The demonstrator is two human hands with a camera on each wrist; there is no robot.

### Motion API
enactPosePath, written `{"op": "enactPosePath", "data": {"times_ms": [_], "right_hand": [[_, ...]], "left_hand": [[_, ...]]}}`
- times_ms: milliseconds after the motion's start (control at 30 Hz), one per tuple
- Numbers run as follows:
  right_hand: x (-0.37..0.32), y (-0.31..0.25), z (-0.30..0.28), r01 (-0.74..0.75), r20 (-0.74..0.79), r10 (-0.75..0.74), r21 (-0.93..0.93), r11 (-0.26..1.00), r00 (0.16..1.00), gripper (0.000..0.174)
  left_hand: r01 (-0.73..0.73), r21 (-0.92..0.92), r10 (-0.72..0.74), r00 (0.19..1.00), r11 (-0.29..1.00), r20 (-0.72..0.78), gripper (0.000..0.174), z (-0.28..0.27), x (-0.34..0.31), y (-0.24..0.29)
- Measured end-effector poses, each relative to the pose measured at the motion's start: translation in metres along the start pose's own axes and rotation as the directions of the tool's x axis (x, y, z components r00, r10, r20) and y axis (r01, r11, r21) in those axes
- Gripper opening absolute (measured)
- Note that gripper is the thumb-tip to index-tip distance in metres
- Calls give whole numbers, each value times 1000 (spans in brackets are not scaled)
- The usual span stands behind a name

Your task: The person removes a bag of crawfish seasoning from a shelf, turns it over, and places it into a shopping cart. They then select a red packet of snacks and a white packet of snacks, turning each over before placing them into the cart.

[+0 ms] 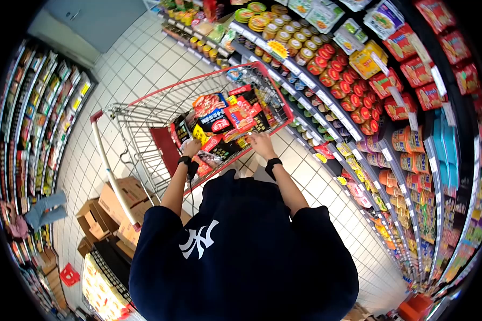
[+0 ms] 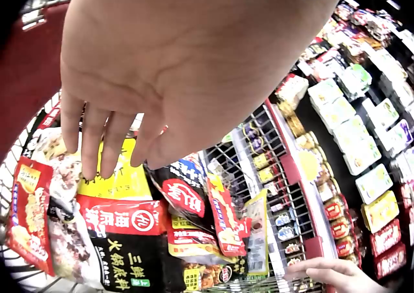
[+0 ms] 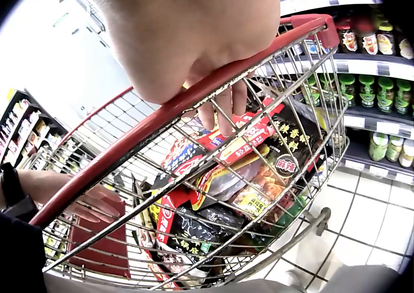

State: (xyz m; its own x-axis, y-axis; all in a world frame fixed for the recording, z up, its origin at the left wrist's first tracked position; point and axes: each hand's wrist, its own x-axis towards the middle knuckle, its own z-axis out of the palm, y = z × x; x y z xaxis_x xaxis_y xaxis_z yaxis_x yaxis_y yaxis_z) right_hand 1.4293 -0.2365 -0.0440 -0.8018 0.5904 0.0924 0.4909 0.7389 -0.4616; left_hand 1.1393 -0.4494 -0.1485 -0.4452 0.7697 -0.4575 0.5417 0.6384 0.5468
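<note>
The shopping cart (image 1: 187, 79) holds several food packets in black, red and yellow. Over them is my left hand (image 1: 191, 147), palm down; the left wrist view shows its relaxed fingers in front of a yellow packet (image 2: 123, 180), above a black and red packet (image 2: 136, 248). Whether the fingertips touch the packets I cannot tell. My right hand (image 3: 200, 37) lies across the cart's red rim (image 3: 152, 121), its fingers hanging down inside, close to a red packet (image 3: 249, 141). No item is visibly held in either hand.
Shelves of jars (image 1: 353, 96) and packets run along the right, close to the cart. At the left stand another shelf (image 1: 43, 107) and a person in jeans (image 1: 45, 209). Cardboard boxes (image 1: 124, 195) sit below the cart's handle (image 1: 115, 176). A red basket (image 1: 69, 274) is on the floor.
</note>
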Motion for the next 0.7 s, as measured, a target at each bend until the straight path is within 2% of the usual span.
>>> {"op": "enactPosePath", "data": {"times_ms": [33, 100, 167, 200, 233, 267, 300, 367, 400, 433, 500, 567, 600, 633, 700], "right_hand": [[-3, 0, -3, 13, 8, -13, 41, 999, 1000, 19], [-5, 2, -12, 23, -6, -23, 71, 997, 1000, 19], [-10, 4, -16, 28, 41, -34, 150, 988, 999, 21], [-13, 4, -17, 24, 21, -27, 144, 989, 999, 21], [-15, 3, -18, -3, 89, -13, 179, 984, 996, 21], [-17, 4, -20, -33, 156, -1, 212, 977, 988, 22], [-20, 5, -19, -39, 137, 10, 208, 977, 991, 22], [-24, 8, -18, -20, 165, -18, 224, 974, 986, 22], [-26, 10, -20, -24, 146, -9, 218, 976, 989, 22], [-28, 12, -22, 25, 99, -53, 271, 962, 994, 23], [-33, 16, -36, 76, 30, -90, 314, 946, 996, 24], [-46, 18, -59, -112, 122, 55, 531, 840, 991, 27], [-51, 17, -86, -268, 264, 147, 518, 812, 953, 30], [-60, 23, -101, -272, 253, 158, 518, 811, 954, 30], [-82, 42, -123, -305, 276, 189, 476, 825, 942, 33]], "left_hand": [[-81, 66, 80, 997, 994, 18, 32, -5, -1, 15], [-125, -92, 120, 991, 988, -55, 35, -4, -10, 41], [-20, -85, 31, 991, 996, 126, 44, -19, -27, 87], [-119, -90, 130, 984, 989, 125, 48, -18, -32, 101], [-64, -117, 82, 984, 991, 156, 48, -20, -43, 124], [-161, -116, 176, 975, 980, 136, 45, -13, -45, 135], [-255, -116, 268, 956, 960, 120, 42, -2, -46, 141], [-266, -252, 314, 933, 931, 178, 45, 18, -44, 151], [-217, -255, 266, 947, 942, 177, 49, 14, -57, 172], [-168, -232, 231, 933, 958, 275, 54, -2, -70, 202], [-111, -288, 192, 943, 951, 270, 57, 17, -69, 208], [-68, -291, 145, 957, 954, 253, 57, 34, -65, 211], [-74, -313, 150, 963, 947, 226, 57, 28, -75, 228], [-82, -335, 156, 968, 939, 198, 57, 21, -86, 247], [-66, -288, 132, 967, 955, 219, 57, 32, -78, 250]]}}
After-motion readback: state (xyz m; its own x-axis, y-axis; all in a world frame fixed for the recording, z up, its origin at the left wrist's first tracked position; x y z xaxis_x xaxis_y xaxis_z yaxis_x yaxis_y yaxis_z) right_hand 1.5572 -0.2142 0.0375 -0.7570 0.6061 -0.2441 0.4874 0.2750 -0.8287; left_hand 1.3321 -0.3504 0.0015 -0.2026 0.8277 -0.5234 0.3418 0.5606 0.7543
